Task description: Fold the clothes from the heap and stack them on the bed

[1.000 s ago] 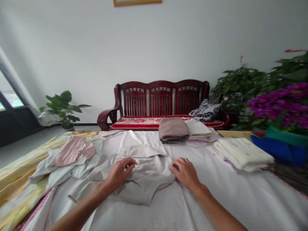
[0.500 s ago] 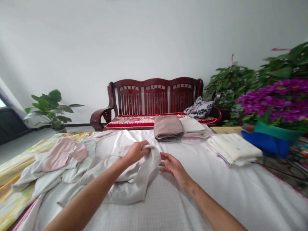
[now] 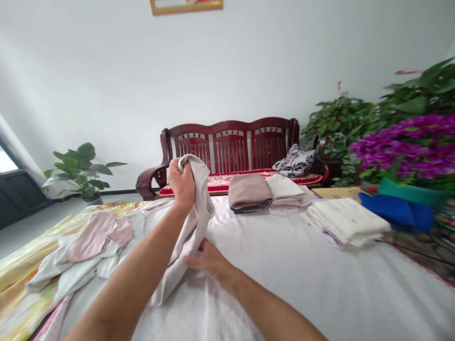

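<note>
Head view: left hand point(image 3: 182, 179) clenched around the beige garment point(image 3: 199, 208); right hand point(image 3: 206, 259) fingers pinch its lower part.

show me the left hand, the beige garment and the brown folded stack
left hand point(image 3: 181, 182), head view, middle of fist
beige garment point(image 3: 201, 208), head view, hanging middle fold
brown folded stack point(image 3: 249, 191), head view, top face

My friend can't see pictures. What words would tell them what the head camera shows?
A person's left hand holds a bunched pale grey garment up over a white sheet, while the right hand touches its lower part. Loose clothes lie to the left, folded piles to the right, and a dark red wooden bench stands behind.
</note>
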Available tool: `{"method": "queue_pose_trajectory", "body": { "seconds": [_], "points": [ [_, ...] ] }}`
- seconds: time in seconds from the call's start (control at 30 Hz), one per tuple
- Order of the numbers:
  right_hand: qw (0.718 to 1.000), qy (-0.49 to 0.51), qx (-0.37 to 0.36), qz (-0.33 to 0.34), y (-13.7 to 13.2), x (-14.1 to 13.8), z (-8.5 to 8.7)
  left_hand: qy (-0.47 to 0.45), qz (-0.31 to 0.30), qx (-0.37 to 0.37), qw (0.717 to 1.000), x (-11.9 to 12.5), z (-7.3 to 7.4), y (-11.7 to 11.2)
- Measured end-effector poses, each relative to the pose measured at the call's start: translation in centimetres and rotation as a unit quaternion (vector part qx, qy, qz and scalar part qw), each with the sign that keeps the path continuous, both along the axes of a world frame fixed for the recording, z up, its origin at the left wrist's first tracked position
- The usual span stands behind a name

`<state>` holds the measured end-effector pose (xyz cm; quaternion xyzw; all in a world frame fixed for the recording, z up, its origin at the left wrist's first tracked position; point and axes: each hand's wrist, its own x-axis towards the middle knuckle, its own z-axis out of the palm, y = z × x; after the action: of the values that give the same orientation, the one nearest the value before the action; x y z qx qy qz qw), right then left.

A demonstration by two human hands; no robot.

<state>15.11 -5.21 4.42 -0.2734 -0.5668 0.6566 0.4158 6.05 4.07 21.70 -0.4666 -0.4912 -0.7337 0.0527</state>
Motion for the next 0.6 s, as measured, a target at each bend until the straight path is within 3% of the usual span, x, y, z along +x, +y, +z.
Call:
{"method": "queue_pose_trajectory", "body": {
  "seconds": [0.1,0.2,0.23,0.3,0.4,0.43,0.53,0.6],
  "points": [
    [0.994,0.012,-0.057,-0.094,1.4,-0.3,0.1,0.016,0.017,0.012,1.0,-2.1,0.4,0.2],
    [0.97,0.025,-0.121,-0.21,4.0,3.4,0.6,0.058,0.007,-0.002,0.998,-6.2,0.2,0.1],
    [0.961,0.024,-0.1,-0.256,5.0,5.1,1.1,0.079,-0.001,-0.02,0.997,-7.7,0.0,0.0],
    [0.939,-0.011,0.018,-0.343,6.4,8.8,2.8,0.125,-0.024,-0.067,0.99,-10.4,-0.4,-0.4],
    [0.917,-0.016,0.092,-0.388,6.8,13.1,6.5,0.178,-0.058,-0.117,0.975,-13.0,-0.6,-1.8],
    [0.902,-0.044,0.155,-0.401,6.4,14.2,7.9,0.187,-0.064,-0.121,0.973,-13.4,-0.5,-2.4],
    [0.859,-0.144,0.288,-0.398,4.3,16.4,11.7,0.178,-0.064,-0.121,0.974,-13.9,0.9,-4.9],
    [0.857,-0.146,0.315,-0.381,2.7,17.5,14.0,0.15,-0.075,-0.124,0.978,-14.2,2.5,-6.7]
  ]
}}
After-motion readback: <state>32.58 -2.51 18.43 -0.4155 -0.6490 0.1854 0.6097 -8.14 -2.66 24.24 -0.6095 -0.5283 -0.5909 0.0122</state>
